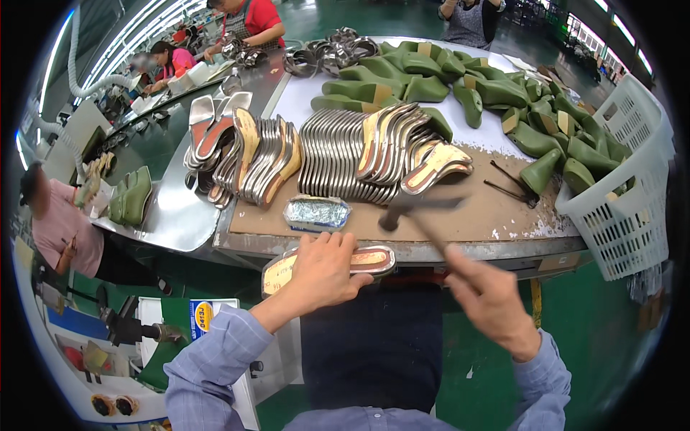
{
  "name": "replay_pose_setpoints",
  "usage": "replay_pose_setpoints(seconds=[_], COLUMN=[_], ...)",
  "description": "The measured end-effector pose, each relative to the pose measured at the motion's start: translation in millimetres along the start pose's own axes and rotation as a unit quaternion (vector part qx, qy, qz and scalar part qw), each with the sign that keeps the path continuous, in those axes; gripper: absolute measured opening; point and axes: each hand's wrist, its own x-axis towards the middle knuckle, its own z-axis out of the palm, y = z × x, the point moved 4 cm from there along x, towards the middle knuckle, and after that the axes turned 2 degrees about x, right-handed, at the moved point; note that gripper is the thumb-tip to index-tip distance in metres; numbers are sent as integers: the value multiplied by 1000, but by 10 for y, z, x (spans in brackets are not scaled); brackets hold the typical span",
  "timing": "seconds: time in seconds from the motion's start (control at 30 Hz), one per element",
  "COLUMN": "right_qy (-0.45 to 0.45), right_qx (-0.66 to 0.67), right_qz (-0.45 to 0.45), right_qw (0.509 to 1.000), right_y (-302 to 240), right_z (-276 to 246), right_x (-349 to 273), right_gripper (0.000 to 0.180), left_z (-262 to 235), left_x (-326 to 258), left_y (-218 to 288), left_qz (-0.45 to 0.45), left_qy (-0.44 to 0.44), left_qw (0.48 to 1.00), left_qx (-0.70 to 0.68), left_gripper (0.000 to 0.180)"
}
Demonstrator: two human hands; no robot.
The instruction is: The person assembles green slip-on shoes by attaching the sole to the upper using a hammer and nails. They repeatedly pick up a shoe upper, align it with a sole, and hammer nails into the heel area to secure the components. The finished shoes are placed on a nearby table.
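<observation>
My left hand (323,267) is closed over a shoe last with an insole (375,259) on its upturned sole, held at the near edge of the bench. The insole is cream and reddish brown. In my right hand (492,300) is a hammer (429,231), gripped by its handle; its head is blurred by motion and hangs over the bench to the right of the last. A foil-wrapped block (317,213) lies just beyond my left hand. Behind it stand rows of silver-edged insoles (338,154), packed closely on edge.
Many green shoe lasts (424,66) are heaped at the back and right. Black pincers (514,185) lie on the brown board (474,208). A white plastic basket (611,230) leans at the right edge. Co-workers, one in a pink shirt (68,223), are at the left and back.
</observation>
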Motion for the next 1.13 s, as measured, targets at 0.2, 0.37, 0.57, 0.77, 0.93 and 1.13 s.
replay_pose_setpoints(seconds=[0.2, 0.37, 0.57, 0.77, 0.93, 1.13], right_qy=[140, -25, -108, 80, -15, -50], right_qx=[19, 67, 53, 118, 59, 12], right_qz=[33, 123, 131, 69, 69, 63], right_qw=[989, 990, 984, 987, 996, 997], right_y=[29, 49, 82, 105, 54, 166], right_z=[-221, 94, 208, 157, 172, 176], right_x=[-308, -144, -239, -278, -190, -302], right_gripper=[48, 44, 45, 51, 49, 53], left_z=[-43, -41, -37, -2, -26, -42], left_x=[-8, 13, -2, -19, -11, 10], left_y=[19, -9, 12, 17, 8, 30], left_qz=[-8, -2, -10, -12, -17, -18], left_qy=[-8, 9, 5, 7, -10, -29], left_qw=[1000, 1000, 1000, 1000, 1000, 999], left_qx=[-6, 3, -14, -20, -12, -5], left_gripper=[55, 55, 54, 55, 55, 59])
